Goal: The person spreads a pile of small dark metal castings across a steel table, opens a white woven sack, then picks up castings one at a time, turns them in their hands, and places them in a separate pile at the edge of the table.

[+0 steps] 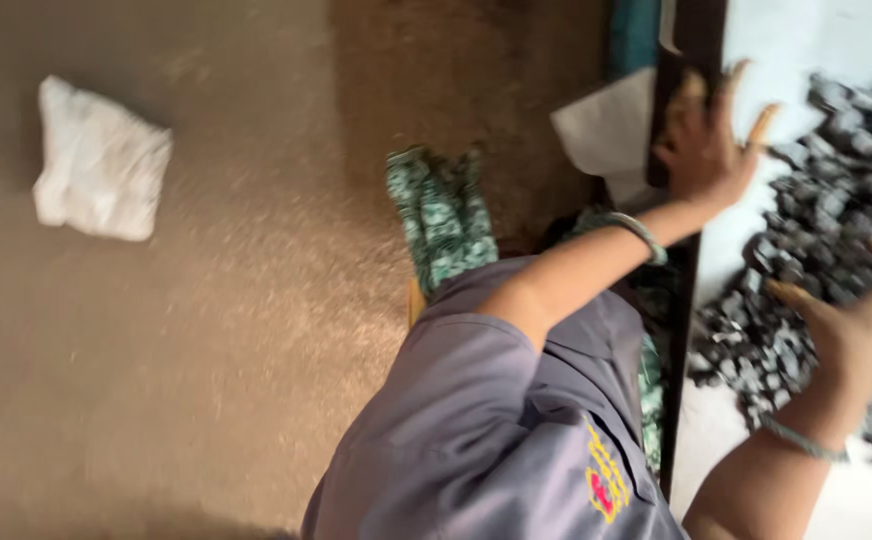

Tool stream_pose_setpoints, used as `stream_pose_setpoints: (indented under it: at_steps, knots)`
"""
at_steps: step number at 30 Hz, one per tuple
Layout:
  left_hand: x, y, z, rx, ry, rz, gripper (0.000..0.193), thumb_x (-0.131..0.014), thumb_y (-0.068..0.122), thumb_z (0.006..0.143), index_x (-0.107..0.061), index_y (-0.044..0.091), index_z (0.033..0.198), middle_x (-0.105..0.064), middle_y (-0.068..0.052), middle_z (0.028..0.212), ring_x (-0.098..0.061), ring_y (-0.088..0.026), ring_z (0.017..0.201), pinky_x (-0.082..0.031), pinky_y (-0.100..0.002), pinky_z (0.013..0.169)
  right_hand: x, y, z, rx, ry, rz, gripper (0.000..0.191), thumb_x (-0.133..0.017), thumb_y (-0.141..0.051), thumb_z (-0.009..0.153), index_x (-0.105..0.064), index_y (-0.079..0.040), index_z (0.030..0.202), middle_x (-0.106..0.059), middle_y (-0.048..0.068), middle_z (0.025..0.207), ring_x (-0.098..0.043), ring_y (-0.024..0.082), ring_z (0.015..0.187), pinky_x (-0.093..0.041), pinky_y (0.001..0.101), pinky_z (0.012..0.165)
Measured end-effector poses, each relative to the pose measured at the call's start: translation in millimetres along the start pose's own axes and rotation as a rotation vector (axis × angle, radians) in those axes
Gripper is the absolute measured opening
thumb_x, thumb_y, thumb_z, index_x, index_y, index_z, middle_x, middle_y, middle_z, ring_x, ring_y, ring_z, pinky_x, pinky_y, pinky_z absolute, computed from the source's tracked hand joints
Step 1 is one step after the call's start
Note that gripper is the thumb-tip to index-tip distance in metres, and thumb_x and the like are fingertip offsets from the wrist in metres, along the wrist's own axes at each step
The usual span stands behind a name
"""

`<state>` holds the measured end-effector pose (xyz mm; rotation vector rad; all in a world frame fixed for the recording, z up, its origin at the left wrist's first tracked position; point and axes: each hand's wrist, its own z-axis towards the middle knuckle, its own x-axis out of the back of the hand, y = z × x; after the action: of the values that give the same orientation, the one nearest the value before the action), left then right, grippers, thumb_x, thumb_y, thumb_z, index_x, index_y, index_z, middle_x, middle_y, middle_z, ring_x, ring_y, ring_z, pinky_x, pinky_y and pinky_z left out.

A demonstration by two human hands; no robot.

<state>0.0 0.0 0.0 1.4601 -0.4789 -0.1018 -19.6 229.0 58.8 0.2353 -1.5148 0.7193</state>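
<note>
Dark small parts (pixel 836 200) between both hands' spread fingers (pixel 761 125).

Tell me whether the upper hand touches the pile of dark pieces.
Apart. The head view shows the upper hand against the dark table edge, with bare white surface before the pile of dark pieces.

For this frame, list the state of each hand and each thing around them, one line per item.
left hand: open, fingers spread, at the dark table edge
right hand: open, over the pile, holds nothing
pile of small dark pieces: loose heap on the white table top
white cloth: crumpled, lying on the brown floor
white paper: lying flat near the table edge
</note>
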Motion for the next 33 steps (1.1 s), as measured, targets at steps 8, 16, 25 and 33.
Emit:
stream_pose_setpoints:
  at_steps: [8,16,25,33]
  knots:
    - [44,-69,27,-0.117,0.064,-0.257,0.058,-0.055,0.040,0.106,-0.046,0.006,0.151,-0.058,-0.017,0.148,-0.054,-0.029,0.138,-0.041,-0.042,0.120,-15,61,0,-0.112,0.012,-0.120,0.100,-0.106,-0.031,0.054,-0.054,-0.010,0.137,-0.036,0.021,0.146,-0.031,0.046,0.143,-0.034,0.0585,0.122]
    - [119,-159,18,-0.190,0.075,0.132,0.054,-0.065,0.025,0.101,-0.045,0.005,0.147,-0.061,-0.013,0.135,-0.058,-0.031,0.125,-0.037,-0.047,0.112,-2,36,-4,-0.178,-0.028,-0.096,0.101,-0.106,-0.027,0.051,-0.051,-0.008,0.134,-0.036,0.020,0.142,-0.031,0.044,0.139,-0.035,0.0567,0.119]
    - [115,-165,-5,-0.065,-0.056,0.160,0.059,-0.073,0.005,0.082,-0.046,-0.002,0.133,-0.053,-0.022,0.133,-0.046,-0.047,0.123,-0.039,-0.054,0.105,5,17,-3,-0.123,0.004,-0.054,0.098,-0.105,-0.022,0.053,-0.052,-0.008,0.134,-0.037,0.019,0.143,-0.032,0.043,0.141,-0.036,0.0542,0.121]
    - [121,-158,-12,-0.109,-0.083,0.162,0.066,-0.073,0.003,0.079,-0.048,0.002,0.140,-0.056,-0.019,0.135,-0.048,-0.042,0.127,-0.037,-0.052,0.110,10,2,-4,-0.170,0.006,-0.027,0.097,-0.103,-0.017,0.050,-0.054,-0.009,0.133,-0.039,0.018,0.141,-0.034,0.043,0.137,-0.037,0.0528,0.118]
